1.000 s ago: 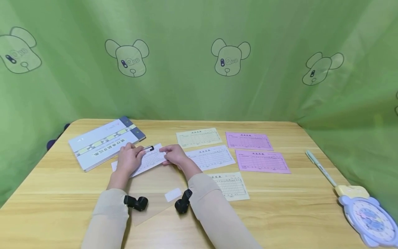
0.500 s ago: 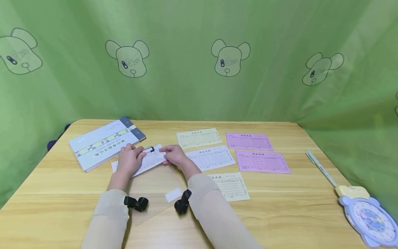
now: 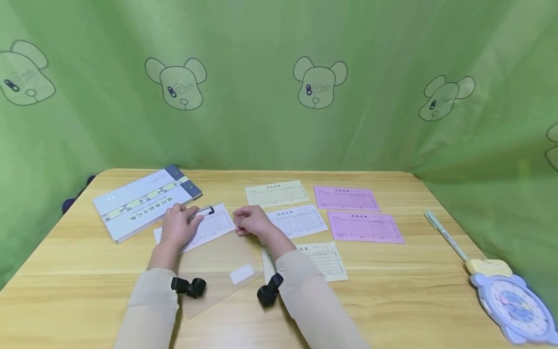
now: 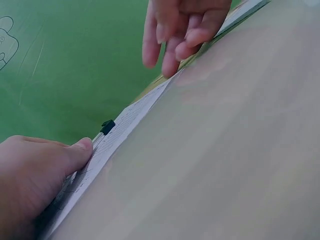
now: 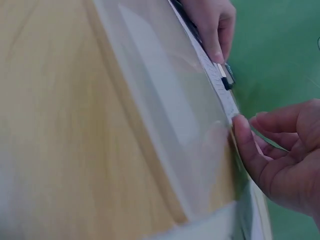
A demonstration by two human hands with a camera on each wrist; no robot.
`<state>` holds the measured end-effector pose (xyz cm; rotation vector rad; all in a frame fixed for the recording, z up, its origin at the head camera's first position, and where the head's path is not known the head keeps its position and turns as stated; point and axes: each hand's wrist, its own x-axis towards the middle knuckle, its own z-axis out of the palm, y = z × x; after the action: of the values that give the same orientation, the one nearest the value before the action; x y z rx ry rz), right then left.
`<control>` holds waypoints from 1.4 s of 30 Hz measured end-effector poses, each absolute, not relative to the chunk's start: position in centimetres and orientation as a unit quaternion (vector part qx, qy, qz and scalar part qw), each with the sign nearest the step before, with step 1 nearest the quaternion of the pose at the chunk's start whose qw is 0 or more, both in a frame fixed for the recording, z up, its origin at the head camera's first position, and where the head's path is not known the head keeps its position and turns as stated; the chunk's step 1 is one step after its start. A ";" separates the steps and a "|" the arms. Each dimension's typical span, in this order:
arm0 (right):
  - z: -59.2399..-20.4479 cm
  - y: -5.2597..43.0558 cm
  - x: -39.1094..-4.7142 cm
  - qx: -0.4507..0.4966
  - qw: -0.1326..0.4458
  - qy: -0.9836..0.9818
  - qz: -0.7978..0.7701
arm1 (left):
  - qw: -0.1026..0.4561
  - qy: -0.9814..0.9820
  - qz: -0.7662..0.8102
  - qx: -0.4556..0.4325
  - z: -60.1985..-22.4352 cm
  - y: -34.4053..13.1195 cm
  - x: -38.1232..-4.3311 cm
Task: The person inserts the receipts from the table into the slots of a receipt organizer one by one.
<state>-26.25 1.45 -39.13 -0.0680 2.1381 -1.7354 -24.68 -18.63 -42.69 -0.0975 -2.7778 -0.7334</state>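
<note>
In the head view my left hand (image 3: 176, 228) grips a thin metal clip with a black end (image 3: 211, 211), its thumb along the bar. Under the clip lies a white printed slip (image 3: 215, 225), at the far edge of a clear plastic folder (image 3: 205, 274). The left wrist view shows the left thumb (image 4: 80, 152) pressing close beside the clip's black end. Just off the slip's right edge, my right hand (image 3: 255, 223) has its fingers loosely bent. Nothing shows between its thumb and fingers in the right wrist view.
A blue-and-white account book (image 3: 144, 203) lies behind the left hand. Printed slips lie to the right: pale green (image 3: 276, 194), white (image 3: 301, 220), pink (image 3: 366, 227) and another pale green (image 3: 329, 261). A pen (image 3: 445, 235) and a blue clock-like toy (image 3: 516, 308) lie far right.
My right hand has let go of the white slip's right edge and moved slightly right. The left hand stays at the clip. The head view has shifted a little.
</note>
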 end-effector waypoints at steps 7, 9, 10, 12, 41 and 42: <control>-37.2 3.2 -25.3 -0.094 0.195 0.780 -0.586 | 0.131 -0.956 -0.261 -0.027 -42.6 -18.7 -24.6; -36.4 3.9 -25.0 -0.131 0.192 0.786 -0.572 | 0.134 -0.955 -0.262 -0.026 -42.6 -18.8 -24.6; -36.0 4.4 -24.8 -0.148 0.191 0.789 -0.564 | 0.135 -0.955 -0.262 -0.027 -42.6 -18.8 -24.6; -35.4 5.5 -24.5 -0.178 0.195 0.789 -0.555 | 0.134 -0.955 -0.264 -0.028 -42.5 -18.8 -24.6; -37.5 24.0 -19.8 -0.155 0.113 0.817 -0.544 | 0.125 -0.946 -0.298 -0.011 -42.6 -18.4 -24.6; -37.8 24.2 -19.7 -0.149 0.116 0.818 -0.543 | 0.125 -0.946 -0.299 -0.012 -42.6 -18.4 -24.6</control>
<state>-19.72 24.23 -37.76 -0.4361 2.3961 -1.5893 -24.62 -18.41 -42.59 -0.0362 -2.7560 -0.8719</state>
